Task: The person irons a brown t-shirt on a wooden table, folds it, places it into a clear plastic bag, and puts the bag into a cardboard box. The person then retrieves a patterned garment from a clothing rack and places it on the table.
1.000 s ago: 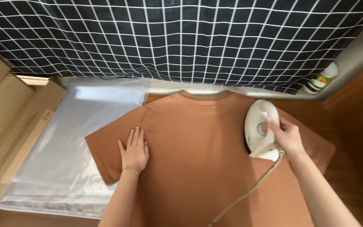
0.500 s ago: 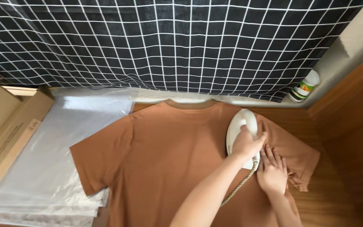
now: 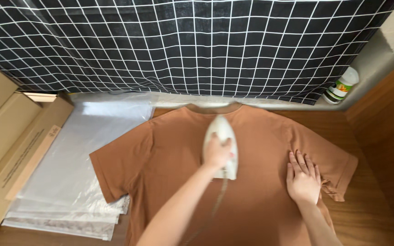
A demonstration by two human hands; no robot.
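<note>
Brown cotton: one T-shirt (image 3: 251,191) is lying flat on a wooden table (image 3: 370,218). One white iron (image 3: 221,141) is sitting on the shirt's chest, just below the collar. Left hand (image 3: 216,152) is gripping the iron's handle, fingers curled closed. Right hand (image 3: 303,176) is pressing palm-down beside the shirt's right sleeve, fingers straight, slightly spread.

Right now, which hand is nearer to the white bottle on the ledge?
Right. The right hand lies flat on the brown T-shirt by its sleeve, below and slightly left of the white bottle. The left hand grips the white iron at the shirt's middle, farther left.
</note>
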